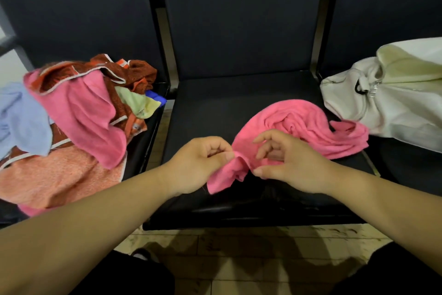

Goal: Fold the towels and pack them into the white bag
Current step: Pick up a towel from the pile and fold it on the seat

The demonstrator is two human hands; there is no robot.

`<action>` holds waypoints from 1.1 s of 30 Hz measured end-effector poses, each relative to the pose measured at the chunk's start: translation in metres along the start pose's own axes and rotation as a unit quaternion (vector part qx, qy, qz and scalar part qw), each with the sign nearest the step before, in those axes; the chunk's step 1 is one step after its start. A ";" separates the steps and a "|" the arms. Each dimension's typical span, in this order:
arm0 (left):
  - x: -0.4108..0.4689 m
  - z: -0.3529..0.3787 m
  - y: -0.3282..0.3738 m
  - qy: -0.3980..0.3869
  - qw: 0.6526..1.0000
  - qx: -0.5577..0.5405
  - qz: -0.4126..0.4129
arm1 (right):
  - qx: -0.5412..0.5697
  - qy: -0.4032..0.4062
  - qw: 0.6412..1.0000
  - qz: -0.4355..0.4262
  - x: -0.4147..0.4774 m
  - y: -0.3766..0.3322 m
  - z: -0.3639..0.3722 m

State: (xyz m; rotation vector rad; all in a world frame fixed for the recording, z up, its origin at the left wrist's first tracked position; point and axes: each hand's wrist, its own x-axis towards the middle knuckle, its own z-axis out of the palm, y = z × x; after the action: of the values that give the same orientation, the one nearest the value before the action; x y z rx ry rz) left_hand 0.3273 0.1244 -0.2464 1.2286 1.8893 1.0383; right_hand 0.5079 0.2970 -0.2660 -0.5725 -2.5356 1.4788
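**Q:** Pink towel (299, 127), where's it at rn?

**A:** middle seat (215, 108) of the dark bench, bunched up in a loose swirl, not folded yet. Near end hangs off toward the front edge of the seat, and that's the bit both hands are on.

**Q:** hands doing what exactly?

**A:** left hand (201, 163) is closed, thumb + fingers pinching the towel's near corner. Right hand (287, 163) is just beside it, thumb pressed on the same edge w/ the other fingers curled loosely above the cloth. So both are clamped on the pink towel, hands close together, almost touching.

**Q:** and the bag?

**A:** white bag (382, 108) sits on the right seat, slumped, top open, w/ a pale yellow towel (406, 65) showing inside. Far tip of the pink towel ends just beside the bag, can't tell if they touch.

**Q:** rest of the laundry?

**A:** pile (79, 115) on the left seat: another pink one on top, rust/orange ones w/ white trim, a light blue one (21, 117) at the far left, a pale green-yellow one (138, 103) tucked in. Tiled floor (239, 258) below.
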 end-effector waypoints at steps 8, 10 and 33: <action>-0.001 -0.007 0.044 0.068 0.990 -0.116 0.032 | 0.073 0.036 0.997 -0.016 0.000 -0.033 0.002; 0.003 -0.019 0.042 0.019 0.991 -0.132 0.011 | 0.084 0.029 0.996 -0.025 0.000 -0.036 -0.009; 0.017 -0.009 0.084 0.135 0.981 -0.041 0.135 | 0.203 0.099 0.971 -0.082 0.004 -0.073 -0.054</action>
State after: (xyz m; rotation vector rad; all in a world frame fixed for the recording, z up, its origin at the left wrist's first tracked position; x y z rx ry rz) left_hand 0.3489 0.1592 -0.1704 1.3800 1.8875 1.4777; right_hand 0.5028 0.3100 -0.1757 -0.4106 -1.9974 1.7144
